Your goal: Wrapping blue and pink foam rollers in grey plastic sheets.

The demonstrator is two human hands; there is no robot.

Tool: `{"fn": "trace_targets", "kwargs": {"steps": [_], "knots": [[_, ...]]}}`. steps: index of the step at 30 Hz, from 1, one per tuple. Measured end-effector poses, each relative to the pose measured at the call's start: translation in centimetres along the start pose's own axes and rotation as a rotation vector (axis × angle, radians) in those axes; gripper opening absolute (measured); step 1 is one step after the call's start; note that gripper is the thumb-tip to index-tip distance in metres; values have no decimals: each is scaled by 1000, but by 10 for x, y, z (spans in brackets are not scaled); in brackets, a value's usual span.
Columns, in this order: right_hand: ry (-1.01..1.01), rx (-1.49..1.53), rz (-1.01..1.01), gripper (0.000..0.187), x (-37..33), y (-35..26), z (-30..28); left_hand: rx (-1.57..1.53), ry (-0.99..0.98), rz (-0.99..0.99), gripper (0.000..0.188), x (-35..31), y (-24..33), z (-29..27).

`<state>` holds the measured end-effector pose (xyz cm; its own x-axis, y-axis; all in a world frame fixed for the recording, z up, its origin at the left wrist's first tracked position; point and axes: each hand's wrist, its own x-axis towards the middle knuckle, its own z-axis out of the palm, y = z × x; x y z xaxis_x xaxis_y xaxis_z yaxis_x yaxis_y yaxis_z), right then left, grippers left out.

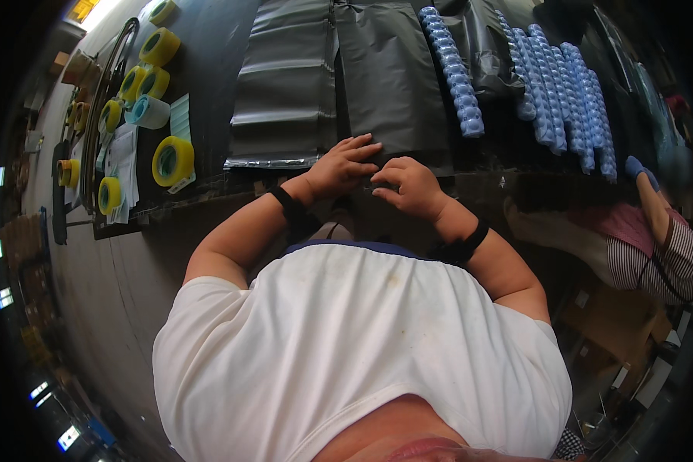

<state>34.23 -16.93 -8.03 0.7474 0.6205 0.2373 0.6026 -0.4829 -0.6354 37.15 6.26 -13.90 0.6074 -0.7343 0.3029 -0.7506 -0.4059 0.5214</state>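
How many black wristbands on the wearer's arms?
2: a left wristband behind the left hand, a right wristband behind the right hand.

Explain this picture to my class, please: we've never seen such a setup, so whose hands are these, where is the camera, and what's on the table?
There is no machine here, just one person's bare hands. The single picture comes from a wide fisheye camera worn on the head, looking down, so the white T-shirt fills much of the lower half and straight edges bend near the rim.

On the dark table lie dark plastic sheets, with rolls of yellow tape to the left and blue bubble-wrap strips to the right.

The left hand has its fingers spread by the sheets' near edge; the right hand is beside it, fingers curled. I can't clearly see anything held in either.
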Motion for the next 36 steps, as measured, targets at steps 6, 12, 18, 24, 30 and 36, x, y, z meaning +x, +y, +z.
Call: {"fn": "trace_targets", "kwargs": {"steps": [6,12,18,24,30,36], "knots": [[35,-54,49,20,0,-9,13,-112,26,-112,28,-1,9,4],[104,-84,150,19,1,-10,20,-123,4,-170,24,3,11,3],[124,-70,153,13,6,-8,24,-130,-16,-210,22,5,9,4],[44,87,80,12,1,0,4,-45,-76,-189,24,2,7,3],[-17,380,120,15,-45,-8,-39,33,-99,-75,21,-5,-12,11],[558,1045,622,6,-190,35,-104,39,-27,-20,14,-18,-14,7]]}}
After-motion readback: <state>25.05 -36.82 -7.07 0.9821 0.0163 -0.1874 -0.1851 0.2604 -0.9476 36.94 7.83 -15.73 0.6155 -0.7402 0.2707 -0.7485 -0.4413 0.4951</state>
